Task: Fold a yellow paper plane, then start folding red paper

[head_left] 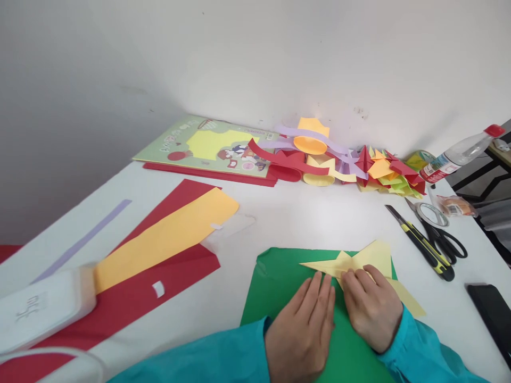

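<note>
A pale yellow folded paper [373,255], with a long thin point to the left and wider flaps to the right, lies on a green paper sheet [275,271]. My left hand [305,324] has its fingers stretched out flat, with the fingertips touching the lower edge of the thin point. The fingers of my right hand [369,303] are curled and pressed onto the middle of the yellow paper, hiding part of its folds.
Red and orange paper [167,229] and a white device [43,306] lie to the left. Paper crafts [315,154] and a booklet [211,143] stand along the wall. On the right are a utility knife [423,244], scissors [439,236], tape [431,214], a bottle [459,154] and a phone [493,314].
</note>
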The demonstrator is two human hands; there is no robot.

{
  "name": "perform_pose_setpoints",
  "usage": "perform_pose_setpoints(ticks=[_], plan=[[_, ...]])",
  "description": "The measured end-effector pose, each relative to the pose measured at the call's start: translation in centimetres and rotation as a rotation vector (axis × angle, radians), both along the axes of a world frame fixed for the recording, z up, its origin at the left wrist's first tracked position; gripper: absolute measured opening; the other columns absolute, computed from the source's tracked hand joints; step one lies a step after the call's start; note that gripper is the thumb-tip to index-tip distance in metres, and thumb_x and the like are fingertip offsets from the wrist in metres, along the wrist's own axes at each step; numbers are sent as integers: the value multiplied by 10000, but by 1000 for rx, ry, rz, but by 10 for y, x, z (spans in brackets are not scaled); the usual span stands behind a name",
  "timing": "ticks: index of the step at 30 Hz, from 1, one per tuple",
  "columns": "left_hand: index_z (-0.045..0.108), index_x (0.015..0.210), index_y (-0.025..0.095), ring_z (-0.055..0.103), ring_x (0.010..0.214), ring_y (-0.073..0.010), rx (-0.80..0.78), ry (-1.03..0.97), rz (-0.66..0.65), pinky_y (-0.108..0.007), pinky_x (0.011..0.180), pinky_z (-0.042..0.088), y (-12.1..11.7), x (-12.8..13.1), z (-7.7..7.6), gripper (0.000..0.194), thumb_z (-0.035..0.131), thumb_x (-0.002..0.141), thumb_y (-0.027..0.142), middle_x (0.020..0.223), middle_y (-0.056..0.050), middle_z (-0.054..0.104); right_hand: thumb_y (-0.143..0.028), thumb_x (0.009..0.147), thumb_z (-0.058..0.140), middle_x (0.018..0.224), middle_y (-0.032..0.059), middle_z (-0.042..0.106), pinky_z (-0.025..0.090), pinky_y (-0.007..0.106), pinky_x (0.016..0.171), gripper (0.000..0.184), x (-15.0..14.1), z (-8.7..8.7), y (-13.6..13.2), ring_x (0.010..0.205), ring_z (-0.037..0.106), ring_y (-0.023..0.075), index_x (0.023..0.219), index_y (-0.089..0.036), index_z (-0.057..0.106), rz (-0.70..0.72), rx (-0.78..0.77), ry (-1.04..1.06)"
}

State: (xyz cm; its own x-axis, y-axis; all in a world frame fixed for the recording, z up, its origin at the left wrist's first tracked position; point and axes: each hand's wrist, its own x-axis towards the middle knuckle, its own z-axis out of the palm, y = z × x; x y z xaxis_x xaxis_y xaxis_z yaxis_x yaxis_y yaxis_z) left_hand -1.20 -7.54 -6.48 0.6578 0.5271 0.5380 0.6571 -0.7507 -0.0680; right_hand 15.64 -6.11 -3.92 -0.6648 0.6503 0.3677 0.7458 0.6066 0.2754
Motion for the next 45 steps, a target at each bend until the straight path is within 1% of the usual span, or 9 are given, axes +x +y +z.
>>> perform_pose_setpoints(ticks=[5, 9, 12, 14, 16, 20, 27, 36, 45], plan=[[563, 1125, 16, 466, 1174, -352, -150, 54, 133, -444, 938, 422, -9, 5, 0, 509, 412, 857, 422, 1244, -213, 529, -41, 795, 424, 751, 123, 607, 424, 386, 694, 269, 1, 0, 0, 681, 462, 205, 700, -60, 675, 16, -9, -10], [561, 1112, -10, 492, 1140, -369, -137, 67, 152, -468, 891, 449, -5, 0, 2, 499, 387, 869, 390, 1198, -252, 549, -43, 809, 412, 753, 124, 601, 422, 379, 674, 272, 1, 1, 0, 679, 459, 203, 724, -62, 670, 24, -11, -22], [596, 1042, 27, 567, 1033, -307, 39, 15, 70, -440, 830, 476, 15, -12, 6, 307, 381, 849, 129, 1068, -209, 632, -45, 814, 429, 738, 111, 591, 409, 371, 648, 248, 2, 1, 0, 660, 453, 195, 732, -69, 662, 18, -11, -21], [625, 936, 59, 610, 831, -247, 77, 16, 27, -396, 696, 509, 36, -24, 12, 271, 371, 843, 75, 898, -169, 663, -51, 818, 435, 739, 103, 591, 397, 367, 637, 240, 2, 0, 0, 650, 450, 192, 741, -75, 661, 17, -10, -20], [628, 778, 97, 564, 669, -192, -35, 53, 17, -340, 604, 501, 58, -36, 19, 281, 358, 848, 62, 716, -108, 622, -57, 821, 437, 742, 102, 596, 388, 368, 633, 239, 1, 0, 0, 644, 446, 193, 746, -73, 663, 9, -7, -9], [612, 749, 104, 500, 659, -177, -174, 104, -75, -307, 598, 482, 84, -50, 22, 291, 340, 827, 33, 719, -94, 573, -53, 819, 438, 722, 98, 592, 372, 367, 620, 242, 0, -1, 0, 633, 437, 192, 722, -70, 660, -4, -3, 6], [604, 752, 98, 475, 674, -185, -130, 164, -179, -309, 604, 448, 82, -46, 13, 251, 380, 863, 93, 714, -82, 549, -59, 818, 450, 693, 81, 576, 353, 353, 605, 242, 1, -2, 0, 625, 431, 181, 698, -98, 656, -9, 8, -16], [584, 636, 118, 437, 603, -172, 30, 196, -206, -310, 532, 350, 80, -41, 19, 269, 419, 848, 101, 629, -50, 495, -51, 794, 462, 656, 80, 565, 324, 353, 579, 260, 0, -1, 2, 604, 405, 186, 603, -116, 627, -21, -6, 4], [576, 623, 128, 443, 603, -184, 14, 300, -274, -323, 516, 302, 85, -36, 25, 211, 469, 804, 114, 630, -58, 509, -67, 809, 443, 666, 79, 574, 346, 366, 622, 268, -4, -3, -1, 614, 410, 194, 640, -112, 646, -74, 15, 3]])
